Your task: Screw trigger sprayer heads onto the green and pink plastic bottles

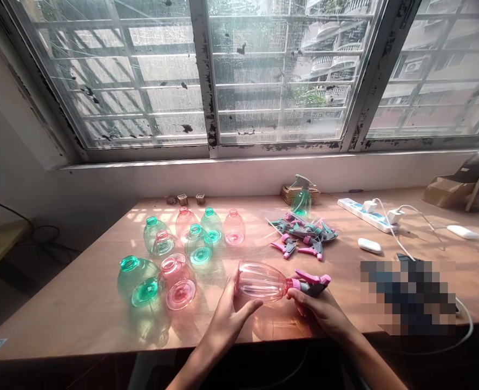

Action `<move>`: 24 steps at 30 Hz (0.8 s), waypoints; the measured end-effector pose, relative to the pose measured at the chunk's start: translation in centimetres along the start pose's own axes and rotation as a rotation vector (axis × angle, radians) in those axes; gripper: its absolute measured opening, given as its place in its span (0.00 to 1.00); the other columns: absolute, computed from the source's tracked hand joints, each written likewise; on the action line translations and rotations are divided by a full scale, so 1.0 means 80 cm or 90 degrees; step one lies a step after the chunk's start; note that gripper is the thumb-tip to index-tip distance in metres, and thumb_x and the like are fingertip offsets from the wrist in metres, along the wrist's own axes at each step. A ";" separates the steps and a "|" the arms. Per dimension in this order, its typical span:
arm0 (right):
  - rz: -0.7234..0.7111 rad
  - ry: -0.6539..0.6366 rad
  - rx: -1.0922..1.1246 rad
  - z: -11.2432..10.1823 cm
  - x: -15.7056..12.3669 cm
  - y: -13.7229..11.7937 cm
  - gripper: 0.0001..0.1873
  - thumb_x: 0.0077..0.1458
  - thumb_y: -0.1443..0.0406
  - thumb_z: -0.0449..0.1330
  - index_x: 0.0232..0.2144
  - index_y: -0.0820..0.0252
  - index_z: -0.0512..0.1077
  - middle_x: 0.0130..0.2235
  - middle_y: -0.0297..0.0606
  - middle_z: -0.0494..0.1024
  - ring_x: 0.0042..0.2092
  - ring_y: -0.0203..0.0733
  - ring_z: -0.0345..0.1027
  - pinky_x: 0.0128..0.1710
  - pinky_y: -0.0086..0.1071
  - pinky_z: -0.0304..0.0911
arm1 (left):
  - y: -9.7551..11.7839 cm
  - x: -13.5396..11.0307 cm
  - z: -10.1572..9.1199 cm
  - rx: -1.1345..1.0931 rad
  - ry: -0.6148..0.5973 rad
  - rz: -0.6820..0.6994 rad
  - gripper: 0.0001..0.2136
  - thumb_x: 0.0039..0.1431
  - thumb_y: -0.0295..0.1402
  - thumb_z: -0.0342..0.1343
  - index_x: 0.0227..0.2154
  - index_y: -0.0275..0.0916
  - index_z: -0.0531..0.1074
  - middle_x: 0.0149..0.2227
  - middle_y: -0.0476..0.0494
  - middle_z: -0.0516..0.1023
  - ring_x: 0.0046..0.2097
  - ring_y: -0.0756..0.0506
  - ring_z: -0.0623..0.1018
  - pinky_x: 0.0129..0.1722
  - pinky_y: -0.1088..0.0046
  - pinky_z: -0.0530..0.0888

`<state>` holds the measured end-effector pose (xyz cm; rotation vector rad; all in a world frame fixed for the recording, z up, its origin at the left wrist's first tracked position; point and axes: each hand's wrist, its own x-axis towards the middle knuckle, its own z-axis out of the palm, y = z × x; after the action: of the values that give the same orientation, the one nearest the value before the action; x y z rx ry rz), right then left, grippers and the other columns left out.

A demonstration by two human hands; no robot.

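My left hand [228,317] wraps round the body of a clear pink spray bottle [260,280] that lies on its side just above the wooden table [80,314]. My right hand [318,309] grips the pink and grey trigger sprayer head [310,281] fitted at the bottle's neck. Both hands are closed on these parts near the table's front edge.
Several empty green and pink bottles [182,244] stand at the left. A pile of loose trigger heads [304,233] lies behind, with an assembled green spray bottle [301,196]. A power strip [367,211], white cables, a white case [369,245] and a cardboard box [462,187] are at the right.
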<state>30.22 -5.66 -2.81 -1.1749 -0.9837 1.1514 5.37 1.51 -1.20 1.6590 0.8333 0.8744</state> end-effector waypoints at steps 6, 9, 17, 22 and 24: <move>-0.009 0.007 0.015 -0.001 0.003 0.002 0.27 0.54 0.42 0.75 0.37 0.59 0.79 0.22 0.30 0.71 0.23 0.36 0.60 0.23 0.31 0.55 | 0.000 -0.002 -0.003 0.006 -0.018 0.001 0.48 0.63 0.49 0.68 0.78 0.42 0.51 0.77 0.33 0.62 0.75 0.29 0.67 0.77 0.46 0.60; -0.020 0.008 0.013 0.003 -0.001 -0.003 0.26 0.53 0.44 0.77 0.37 0.59 0.78 0.23 0.30 0.71 0.24 0.36 0.61 0.24 0.31 0.57 | 0.005 -0.005 -0.005 0.012 -0.020 -0.006 0.50 0.60 0.48 0.71 0.78 0.41 0.51 0.78 0.31 0.60 0.77 0.28 0.62 0.78 0.44 0.55; -0.022 0.018 0.002 0.004 -0.002 0.001 0.26 0.52 0.45 0.78 0.35 0.58 0.78 0.22 0.29 0.71 0.24 0.36 0.61 0.24 0.31 0.56 | 0.005 -0.006 -0.009 -0.036 -0.026 -0.016 0.47 0.62 0.50 0.69 0.78 0.45 0.53 0.78 0.36 0.60 0.78 0.29 0.60 0.78 0.45 0.56; -0.018 -0.001 0.013 -0.004 0.005 0.009 0.27 0.54 0.42 0.75 0.30 0.61 0.80 0.24 0.33 0.72 0.24 0.35 0.62 0.25 0.32 0.55 | -0.010 -0.003 -0.008 -0.037 -0.027 -0.013 0.53 0.62 0.48 0.69 0.80 0.45 0.43 0.79 0.33 0.57 0.77 0.29 0.63 0.78 0.45 0.55; -0.013 -0.007 0.012 -0.005 0.004 0.009 0.27 0.54 0.43 0.76 0.29 0.61 0.81 0.23 0.33 0.73 0.24 0.36 0.62 0.25 0.32 0.54 | -0.010 -0.004 -0.008 -0.033 -0.026 -0.011 0.54 0.60 0.48 0.71 0.80 0.44 0.43 0.80 0.33 0.54 0.79 0.29 0.56 0.79 0.45 0.49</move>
<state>30.58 -5.37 -3.60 -1.1424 -0.9895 1.1493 4.55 1.76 -1.90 1.6173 0.7895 0.8409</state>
